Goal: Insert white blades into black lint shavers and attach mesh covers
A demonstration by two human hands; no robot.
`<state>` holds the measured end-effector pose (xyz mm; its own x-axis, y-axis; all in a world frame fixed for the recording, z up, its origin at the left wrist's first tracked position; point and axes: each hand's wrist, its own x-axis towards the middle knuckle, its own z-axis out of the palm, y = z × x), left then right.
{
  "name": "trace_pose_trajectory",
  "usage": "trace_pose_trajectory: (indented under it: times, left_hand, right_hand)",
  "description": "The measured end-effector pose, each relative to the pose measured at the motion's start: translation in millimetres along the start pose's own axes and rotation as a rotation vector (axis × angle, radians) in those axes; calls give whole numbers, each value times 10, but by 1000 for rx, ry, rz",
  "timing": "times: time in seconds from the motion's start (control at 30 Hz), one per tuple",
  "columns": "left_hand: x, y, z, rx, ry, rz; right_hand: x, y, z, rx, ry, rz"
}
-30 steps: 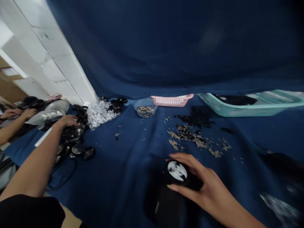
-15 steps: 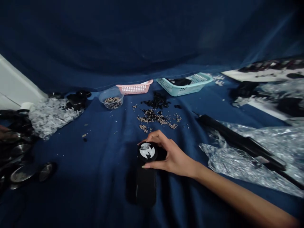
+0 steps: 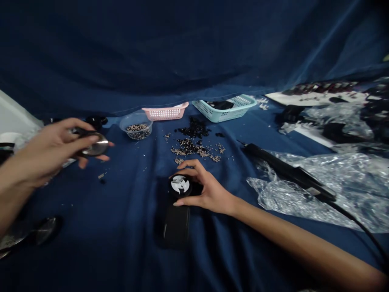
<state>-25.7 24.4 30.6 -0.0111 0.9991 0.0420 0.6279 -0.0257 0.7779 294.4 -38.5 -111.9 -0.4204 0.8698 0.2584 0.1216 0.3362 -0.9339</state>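
Note:
My right hand (image 3: 209, 188) grips a round black part (image 3: 180, 185) by its sides, thumb in front and fingers behind. White plastic pieces show on top of that part. Just in front of it a black oblong block (image 3: 176, 227) lies on the blue cloth. At the left, my left hand (image 3: 57, 146) holds a round, shiny metallic piece (image 3: 96, 145) with a dark edge, raised above the cloth. Beyond my right hand, small screws (image 3: 197, 149) and black parts (image 3: 194, 127) lie in loose piles.
At the back are a clear bowl of screws (image 3: 136, 126), a pink basket (image 3: 165, 113) and a turquoise basket (image 3: 225, 114). A black electric screwdriver (image 3: 288, 172) with a cable lies on clear plastic wrap (image 3: 291, 202) at the right. More round parts (image 3: 47, 230) sit lower left.
My left hand has come in from the left edge, now with the metallic piece in it. The view has shifted slightly; my right hand still holds the black part.

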Motion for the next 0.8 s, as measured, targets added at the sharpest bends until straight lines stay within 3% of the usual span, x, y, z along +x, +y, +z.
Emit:
trace_pose_trajectory:
  times: [0.13,0.2,0.33,0.43,0.53,0.6,0.7,0.8]
  left_hand:
    - [-302,188,565,-179,-305,57]
    - [-347,94,754,-13,-277,158]
    - [-347,-333,968,461,-42,500]
    - [-384,-542,1048,600,-114,618]
    - [-462,-505,1038,743,-215,600]
    - [-519,-397,1018,706,-289,557]
    - [-598,-242,1090,418,-492,413]
    - [-647,-168,1332,119,-664,186]
  right_hand:
    - [-29,-10,-20,-33,7,-36]
    - [-38,-23,-34,-56,-3,-45]
    - [-33,-70,-65,-90,-49,-47]
    - [-14,-134,-120,-111,-93,-59]
    - [43,-237,-236,-160,-137,-79]
    - [115,-331,-341,-221,-181,-83]
    - [258,-494,-483,-338,-310,-77]
    - [376,-643,-532,-452,-429,-66]
